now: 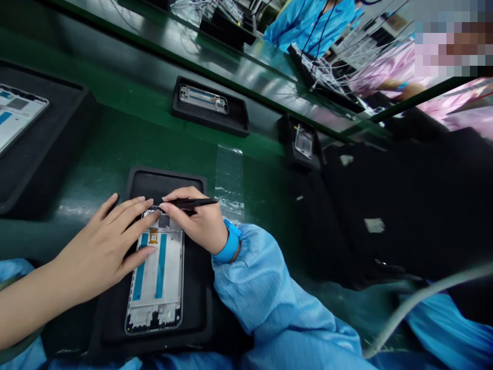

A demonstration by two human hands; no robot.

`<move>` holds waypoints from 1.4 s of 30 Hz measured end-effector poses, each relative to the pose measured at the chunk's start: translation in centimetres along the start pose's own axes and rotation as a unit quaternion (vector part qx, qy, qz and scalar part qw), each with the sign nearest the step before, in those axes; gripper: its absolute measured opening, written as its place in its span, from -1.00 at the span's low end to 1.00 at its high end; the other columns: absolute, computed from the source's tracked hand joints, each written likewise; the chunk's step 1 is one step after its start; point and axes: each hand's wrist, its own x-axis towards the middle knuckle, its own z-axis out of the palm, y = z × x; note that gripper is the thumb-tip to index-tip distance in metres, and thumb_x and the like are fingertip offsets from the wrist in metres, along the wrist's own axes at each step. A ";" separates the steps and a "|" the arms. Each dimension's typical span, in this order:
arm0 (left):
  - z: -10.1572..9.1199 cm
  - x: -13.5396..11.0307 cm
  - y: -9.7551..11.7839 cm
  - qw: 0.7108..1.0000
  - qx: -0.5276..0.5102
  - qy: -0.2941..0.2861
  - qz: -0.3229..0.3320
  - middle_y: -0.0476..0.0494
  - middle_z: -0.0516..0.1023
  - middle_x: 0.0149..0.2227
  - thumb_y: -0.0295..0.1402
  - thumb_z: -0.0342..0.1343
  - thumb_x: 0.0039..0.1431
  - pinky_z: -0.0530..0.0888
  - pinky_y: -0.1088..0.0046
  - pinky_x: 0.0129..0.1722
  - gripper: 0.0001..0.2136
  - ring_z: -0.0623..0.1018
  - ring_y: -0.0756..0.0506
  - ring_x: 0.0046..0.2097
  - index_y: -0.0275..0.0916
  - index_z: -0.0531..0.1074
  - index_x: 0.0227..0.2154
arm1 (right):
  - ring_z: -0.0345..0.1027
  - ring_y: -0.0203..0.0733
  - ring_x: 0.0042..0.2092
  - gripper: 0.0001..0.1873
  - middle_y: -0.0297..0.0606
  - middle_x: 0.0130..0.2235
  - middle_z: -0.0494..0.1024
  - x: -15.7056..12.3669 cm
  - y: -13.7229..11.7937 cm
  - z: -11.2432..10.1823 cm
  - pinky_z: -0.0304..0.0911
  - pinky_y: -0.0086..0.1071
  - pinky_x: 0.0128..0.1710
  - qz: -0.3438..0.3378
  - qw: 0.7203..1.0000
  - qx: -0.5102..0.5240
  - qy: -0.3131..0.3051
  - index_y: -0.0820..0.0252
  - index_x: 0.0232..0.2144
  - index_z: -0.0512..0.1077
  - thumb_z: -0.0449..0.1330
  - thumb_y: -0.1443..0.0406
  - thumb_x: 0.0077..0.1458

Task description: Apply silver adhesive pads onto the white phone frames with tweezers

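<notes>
A silvery phone frame [171, 277] with two blue strips lies in a black foam tray [198, 308] in front of me. Near its top end sits a small orange flex cable [153, 236]. My left hand [103, 246] rests over the frame's upper left part, palm down and fingers stretched out, the fingertips at the top edge. My right hand [196, 221] pinches a slim black tool [202, 203], perhaps tweezers, held nearly level. Its tip points left to the top of the frame, close to my left fingertips, which partly hide that spot.
Another phone frame [15, 110] lies on black foam trays [73, 123] at the left. Two more trayed frames [204, 98] [304, 140] stand farther back. Clear tape [230, 180] lies on the green table. Black stacked trays [408, 205] fill the right; a person in blue [308, 23] is beyond.
</notes>
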 end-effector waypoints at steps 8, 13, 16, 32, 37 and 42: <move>-0.1 0.0 0.2 1.000 0.002 -0.005 0.000 -0.20 0.30 0.24 -0.09 -0.08 0.28 0.10 -0.04 0.27 -0.52 0.28 -0.28 0.25 -0.17 0.24 0.19 | 0.50 -0.27 -0.22 -0.94 -0.32 -0.28 0.59 0.1 0.0 -0.4 0.42 -0.40 -0.17 -0.015 1.000 0.005 -0.005 0.12 -0.30 0.46 0.22 0.28 0.15; -0.2 0.0 0.2 1.000 -0.005 -0.005 -0.003 -0.21 0.30 0.24 -0.09 -0.08 0.27 0.10 -0.03 0.27 -0.51 0.29 -0.28 0.25 -0.18 0.24 0.19 | 0.51 -0.26 -0.23 -0.91 -0.32 -0.26 0.60 -0.1 -0.1 -0.4 0.43 -0.39 -0.18 -0.013 1.000 -0.006 -0.012 0.10 -0.30 0.47 0.22 0.23 0.15; -0.2 0.1 0.2 1.000 0.006 -0.002 0.004 -0.22 0.30 0.24 -0.11 -0.09 0.29 0.09 -0.02 0.27 -0.52 0.28 -0.27 0.26 -0.20 0.24 0.19 | 0.51 -0.26 -0.23 -0.91 -0.32 -0.26 0.60 0.0 -0.1 -0.3 0.43 -0.40 -0.18 -0.020 1.000 -0.012 -0.008 0.11 -0.30 0.47 0.24 0.23 0.14; -0.4 0.1 0.3 1.000 0.025 -0.005 0.016 -0.24 0.29 0.24 -0.08 -0.11 0.29 0.11 -0.02 0.25 -0.50 0.26 -0.26 0.26 -0.25 0.21 0.20 | 0.50 -0.32 -0.30 -0.96 -0.34 -0.34 0.59 0.2 0.2 -0.4 0.41 -0.48 -0.27 -0.060 0.997 0.038 0.008 0.16 -0.34 0.48 0.28 0.35 0.09; -0.5 0.1 0.3 1.000 0.023 -0.009 0.010 -0.23 0.27 0.26 -0.08 -0.10 0.29 0.07 -0.01 0.28 -0.49 0.25 -0.26 0.27 -0.24 0.20 0.21 | 0.51 -0.30 -0.26 -0.91 -0.27 -0.30 0.61 -0.2 0.0 -0.4 0.42 -0.46 -0.23 -0.051 0.993 0.054 0.093 0.19 -0.31 0.48 0.29 0.37 0.08; -0.4 0.0 0.3 1.000 0.022 -0.013 0.009 -0.23 0.26 0.26 -0.09 -0.11 0.30 0.05 -0.01 0.29 -0.49 0.23 -0.25 0.28 -0.24 0.19 0.22 | 0.51 -0.30 -0.27 -0.90 -0.29 -0.29 0.59 0.2 0.3 -0.2 0.43 -0.45 -0.27 -0.018 0.998 0.053 0.038 0.17 -0.29 0.47 0.28 0.31 0.09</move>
